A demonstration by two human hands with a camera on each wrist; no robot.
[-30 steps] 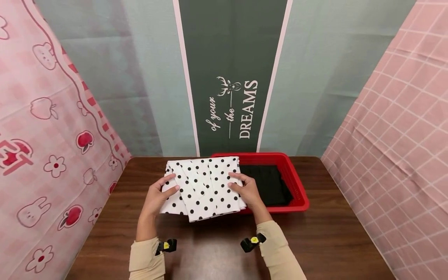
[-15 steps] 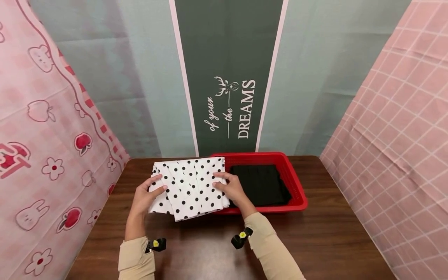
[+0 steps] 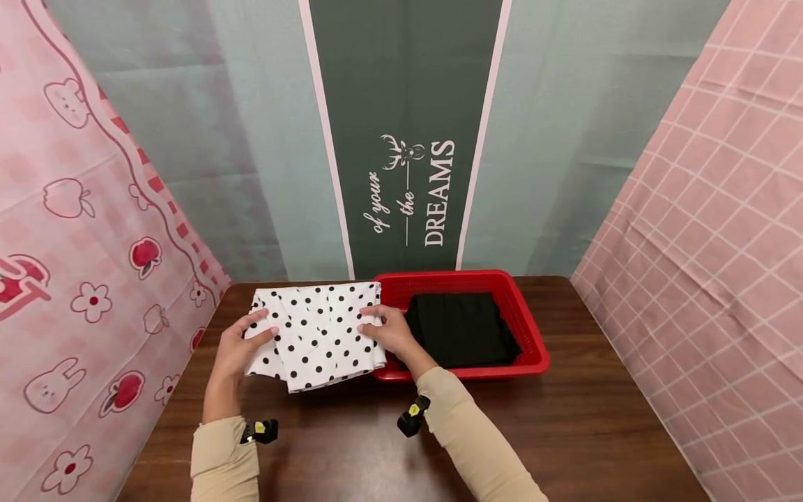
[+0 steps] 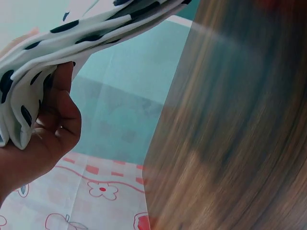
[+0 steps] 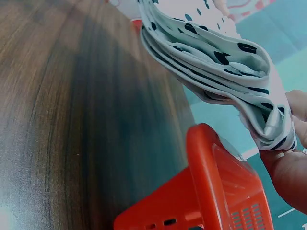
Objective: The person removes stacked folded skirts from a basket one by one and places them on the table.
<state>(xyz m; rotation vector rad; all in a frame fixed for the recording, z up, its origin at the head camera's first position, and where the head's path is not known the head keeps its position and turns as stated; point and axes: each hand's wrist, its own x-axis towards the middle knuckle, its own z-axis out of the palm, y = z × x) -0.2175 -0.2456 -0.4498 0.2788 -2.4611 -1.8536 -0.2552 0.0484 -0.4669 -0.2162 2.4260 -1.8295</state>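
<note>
A folded white cloth with black polka dots (image 3: pixel 320 335) is held up above the table between both hands. At its left side, my left hand (image 3: pixel 235 348) grips the edge, thumb on top and fingers curled beneath, as the left wrist view shows. My right hand (image 3: pixel 392 335) pinches the right side, with the thumb over the top layer. Several stacked folds of the cloth (image 5: pixel 216 62) show in the right wrist view. The cloth overlaps the left rim of a red plastic basket (image 3: pixel 533 335) in the head view. Folded black fabric (image 3: pixel 461 331) lies in that basket.
The brown wooden table (image 3: pixel 351 446) runs under everything. Behind it hangs a grey-green curtain (image 3: pixel 414 84) with white lettering. A pink patterned curtain (image 3: pixel 94 244) stands at the left and a pink checked one (image 3: pixel 702 244) at the right.
Both hands have moved left with the dotted cloth, from over the basket's left part to mostly beside it. More of the black fabric and basket shows now.
</note>
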